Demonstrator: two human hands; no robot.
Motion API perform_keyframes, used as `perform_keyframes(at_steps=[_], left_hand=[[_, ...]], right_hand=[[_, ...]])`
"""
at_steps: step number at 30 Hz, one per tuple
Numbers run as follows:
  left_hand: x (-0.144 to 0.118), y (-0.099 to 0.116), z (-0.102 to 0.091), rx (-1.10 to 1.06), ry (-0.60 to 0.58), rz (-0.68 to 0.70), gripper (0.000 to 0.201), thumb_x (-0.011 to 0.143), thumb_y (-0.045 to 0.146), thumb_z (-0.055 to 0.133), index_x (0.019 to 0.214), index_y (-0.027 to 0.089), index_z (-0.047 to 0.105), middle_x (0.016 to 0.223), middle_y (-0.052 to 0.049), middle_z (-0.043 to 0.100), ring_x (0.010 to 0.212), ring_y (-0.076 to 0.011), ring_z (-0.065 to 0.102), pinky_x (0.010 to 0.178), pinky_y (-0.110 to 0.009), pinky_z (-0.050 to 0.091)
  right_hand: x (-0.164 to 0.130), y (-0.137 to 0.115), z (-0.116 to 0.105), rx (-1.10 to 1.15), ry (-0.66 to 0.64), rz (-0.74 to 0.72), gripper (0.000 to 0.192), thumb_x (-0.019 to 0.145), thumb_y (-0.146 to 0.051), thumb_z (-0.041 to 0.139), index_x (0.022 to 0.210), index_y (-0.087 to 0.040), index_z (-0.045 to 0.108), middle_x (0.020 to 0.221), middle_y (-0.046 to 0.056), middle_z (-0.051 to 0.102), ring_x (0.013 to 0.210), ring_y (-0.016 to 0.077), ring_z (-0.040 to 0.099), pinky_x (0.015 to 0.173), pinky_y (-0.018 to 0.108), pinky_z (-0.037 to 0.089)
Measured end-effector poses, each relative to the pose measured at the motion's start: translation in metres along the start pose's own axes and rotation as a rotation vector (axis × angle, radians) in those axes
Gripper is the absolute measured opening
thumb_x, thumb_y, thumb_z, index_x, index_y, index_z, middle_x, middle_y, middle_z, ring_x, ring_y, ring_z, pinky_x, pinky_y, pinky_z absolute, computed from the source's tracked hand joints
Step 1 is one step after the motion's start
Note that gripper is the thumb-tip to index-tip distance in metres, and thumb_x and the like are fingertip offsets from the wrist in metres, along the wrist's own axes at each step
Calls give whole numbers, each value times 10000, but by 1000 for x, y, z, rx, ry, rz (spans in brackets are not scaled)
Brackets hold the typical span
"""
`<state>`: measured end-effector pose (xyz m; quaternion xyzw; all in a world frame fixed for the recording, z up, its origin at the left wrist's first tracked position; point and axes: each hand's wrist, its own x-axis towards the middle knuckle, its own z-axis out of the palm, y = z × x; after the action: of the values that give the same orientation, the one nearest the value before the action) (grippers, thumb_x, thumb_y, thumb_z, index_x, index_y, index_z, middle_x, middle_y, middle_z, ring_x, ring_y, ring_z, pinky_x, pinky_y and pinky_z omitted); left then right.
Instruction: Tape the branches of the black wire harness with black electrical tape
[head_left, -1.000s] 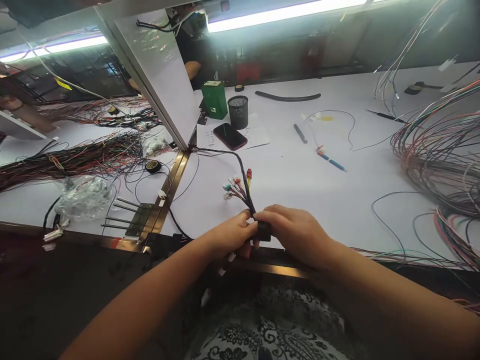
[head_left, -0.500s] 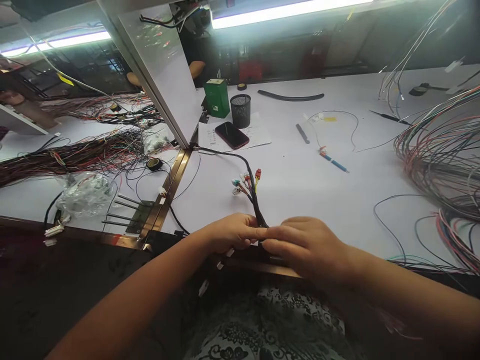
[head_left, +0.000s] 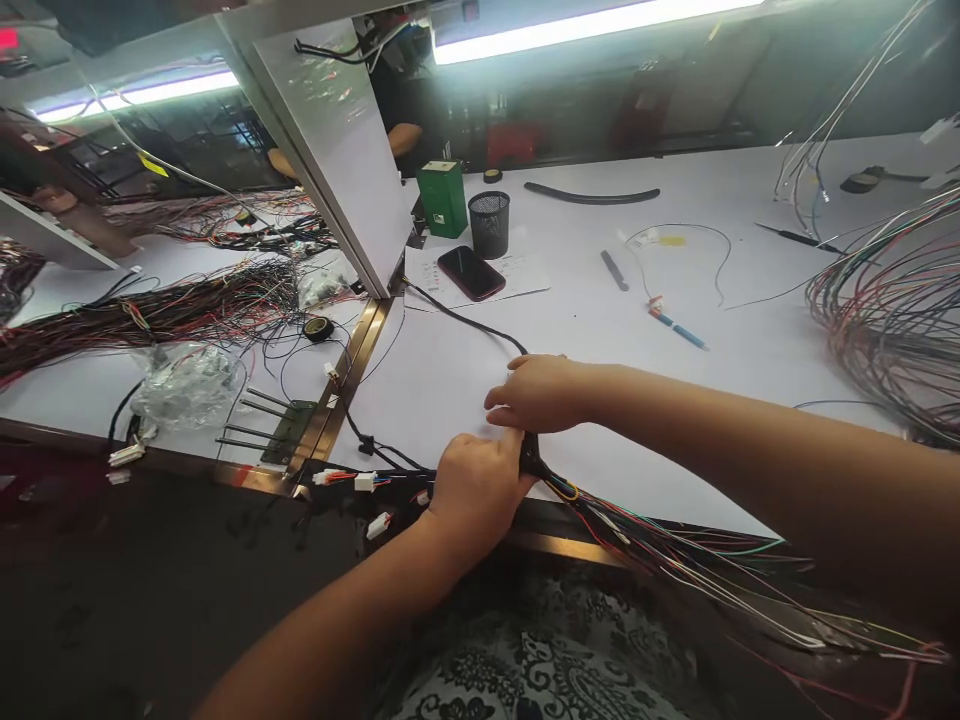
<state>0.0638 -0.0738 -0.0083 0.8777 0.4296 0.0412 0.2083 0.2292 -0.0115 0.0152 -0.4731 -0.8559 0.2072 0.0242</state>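
A wire harness (head_left: 531, 458) wrapped in black lies across the front edge of the table. My left hand (head_left: 476, 488) is closed around it near the edge. Just beyond, my right hand (head_left: 546, 390) curls over the harness branch with fingers bent, and hides the small coloured connectors there. Loose coloured wires (head_left: 675, 548) fan out from the harness to the right, below my right forearm. Left of my left hand, white connectors (head_left: 365, 482) hang on black branches along the edge. A thin black cable (head_left: 469, 320) runs from my right hand back to the partition.
A phone (head_left: 471, 273) rests on paper beside a black mesh cup (head_left: 489, 225) and green box (head_left: 442, 200). A white partition (head_left: 337, 150) rises at left. Wire bundles (head_left: 877, 330) lie at right. Metal prongs (head_left: 259, 420) stick out at front left. A blue-handled tool (head_left: 679, 328) lies mid-table.
My right hand has moved up and away from the edge onto the connector branch, covering it. The loose wires at right and the harness by my left hand now show. The view has shifted slightly.
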Motion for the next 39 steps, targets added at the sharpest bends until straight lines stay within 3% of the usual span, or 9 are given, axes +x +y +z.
perform_keyframes(at_steps=[3,6,11,14,20,26,29,34,39], left_hand=[[-2,-3,10,-70,83,59,246,829,364,619,1010,213,549,830,-83,640,788,-266,581,763,-367,377],[-3,-5,9,-61,12,61,173,862,373,569,926,215,539,838,-65,641,773,-247,580,713,-339,376],[-11,-6,-7,-276,-149,32,135,933,334,417,967,224,487,877,-37,644,784,-222,588,667,-311,374],[-12,-9,-11,-316,-181,7,119,947,290,364,972,225,460,893,-34,650,778,-225,596,663,-313,362],[-5,-14,-1,-436,-235,-98,94,927,297,401,880,219,425,835,-37,664,685,-198,595,625,-294,350],[-1,-24,4,-736,-226,-217,180,885,362,462,802,215,398,837,-9,686,616,-130,509,570,-249,338],[6,-30,0,-1052,-376,-335,233,810,306,528,995,204,430,808,-5,663,500,-84,407,460,-214,255],[15,-32,-15,-1321,-677,-351,531,738,222,484,1268,184,469,661,43,496,404,-46,279,385,-200,125],[9,-26,-20,-1166,-641,-241,577,790,275,530,1362,291,452,841,-4,545,535,-64,428,428,-168,294]], right_hand=[[8,-8,-9,11,-344,91,174,757,-413,647,798,-261,719,451,-21,588,728,205,595,789,371,426],[10,-17,-12,23,-431,188,103,642,-339,725,720,-274,708,494,-2,608,892,261,572,755,382,426],[1,-18,4,83,-245,301,259,624,-403,698,827,-244,679,739,62,661,935,316,561,666,379,432],[-6,-12,16,159,-103,336,359,635,-449,664,924,-242,611,821,48,661,871,277,580,618,328,405],[-17,-12,19,316,74,409,269,667,-342,623,879,-233,498,745,-11,648,653,162,561,513,263,324],[-50,-23,7,167,308,158,182,728,-298,633,815,-214,497,772,12,585,694,148,523,577,263,382],[-76,-11,7,44,339,-12,149,784,-301,607,889,-210,556,856,39,596,796,170,547,675,287,434],[-105,7,35,-22,418,-12,307,831,-217,538,1134,-246,578,986,56,645,972,194,575,779,314,467],[-102,0,67,158,365,261,198,848,-255,521,1028,-243,602,793,12,677,672,152,610,599,260,437]])
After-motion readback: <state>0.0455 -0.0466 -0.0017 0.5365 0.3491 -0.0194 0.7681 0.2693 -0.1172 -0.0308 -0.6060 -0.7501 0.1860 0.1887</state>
